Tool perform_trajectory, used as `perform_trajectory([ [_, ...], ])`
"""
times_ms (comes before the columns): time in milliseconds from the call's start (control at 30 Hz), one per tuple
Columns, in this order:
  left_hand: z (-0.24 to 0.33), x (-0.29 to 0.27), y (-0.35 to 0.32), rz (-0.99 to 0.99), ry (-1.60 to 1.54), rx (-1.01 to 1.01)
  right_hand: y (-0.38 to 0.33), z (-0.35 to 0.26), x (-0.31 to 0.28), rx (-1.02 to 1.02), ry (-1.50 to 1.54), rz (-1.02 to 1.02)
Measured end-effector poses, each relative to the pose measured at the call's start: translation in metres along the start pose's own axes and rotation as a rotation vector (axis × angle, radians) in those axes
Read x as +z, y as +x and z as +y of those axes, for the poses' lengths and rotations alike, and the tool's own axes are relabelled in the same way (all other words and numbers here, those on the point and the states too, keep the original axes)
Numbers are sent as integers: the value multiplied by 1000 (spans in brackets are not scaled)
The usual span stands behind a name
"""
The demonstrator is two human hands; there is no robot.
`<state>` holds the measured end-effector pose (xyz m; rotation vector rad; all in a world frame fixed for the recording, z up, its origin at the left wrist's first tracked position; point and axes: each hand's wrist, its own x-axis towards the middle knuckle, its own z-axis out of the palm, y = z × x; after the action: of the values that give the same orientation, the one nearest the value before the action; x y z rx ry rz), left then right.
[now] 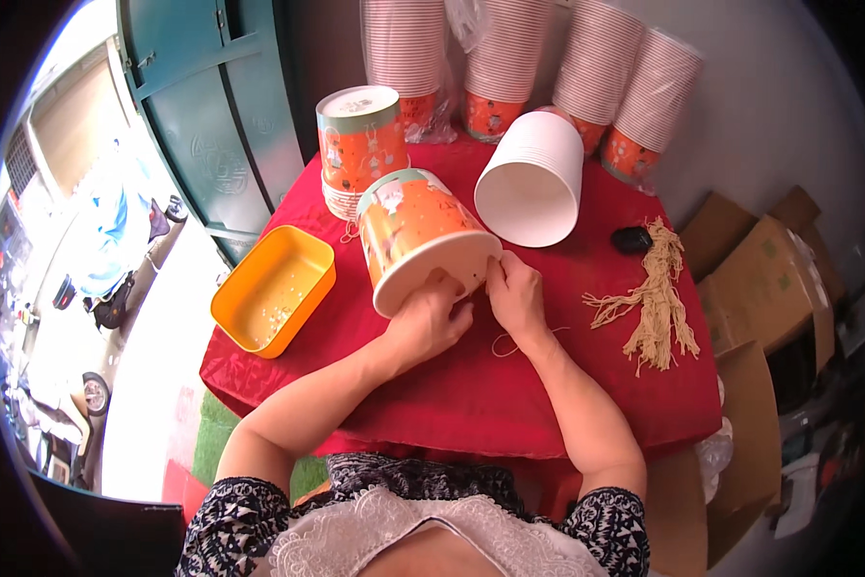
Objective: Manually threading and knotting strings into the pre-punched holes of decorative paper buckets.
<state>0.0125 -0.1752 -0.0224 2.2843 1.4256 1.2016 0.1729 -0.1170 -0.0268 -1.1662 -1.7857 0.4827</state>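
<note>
An orange printed paper bucket (415, 236) lies tilted on its side on the red tablecloth (471, 385), its white rim toward me. My left hand (431, 317) grips the rim from below. My right hand (515, 293) pinches at the rim's right edge, where a thin beige string (511, 344) hangs down onto the cloth. A bundle of the same beige strings (656, 300) lies to the right of my right hand.
An orange plastic tray (274, 288) sits at the table's left edge. A stack of finished buckets (360, 144) and a stack of white-mouthed buckets on its side (534, 183) stand behind. Tall bucket stacks (596, 67) line the back wall. A small black object (632, 239) and cardboard boxes (769, 279) are at right.
</note>
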Motion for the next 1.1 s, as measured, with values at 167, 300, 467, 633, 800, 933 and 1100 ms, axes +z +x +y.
perform_trajectory([
  [167, 31, -10, -17, -97, 10, 209, 5, -15, -27, -332, -66, 217],
  [300, 64, -34, -29, -215, -80, 514, 5, -29, -46, -474, -199, 260],
  [467, 93, -95, -25, -285, 167, 766, 6, -49, -57, -518, -199, 99],
  [633, 90, -123, -17, -189, 269, 970, -1, -84, -59, -562, -92, -47],
  [800, 66, -112, -21, -38, 161, 1153, -16, -99, -62, -468, -82, -126],
  [933, 65, -112, -26, 154, 196, 1051, -32, -123, -78, -447, -28, -138],
  [1100, 56, -108, -19, 381, 225, 817, -59, -128, -102, -307, 168, -133],
])
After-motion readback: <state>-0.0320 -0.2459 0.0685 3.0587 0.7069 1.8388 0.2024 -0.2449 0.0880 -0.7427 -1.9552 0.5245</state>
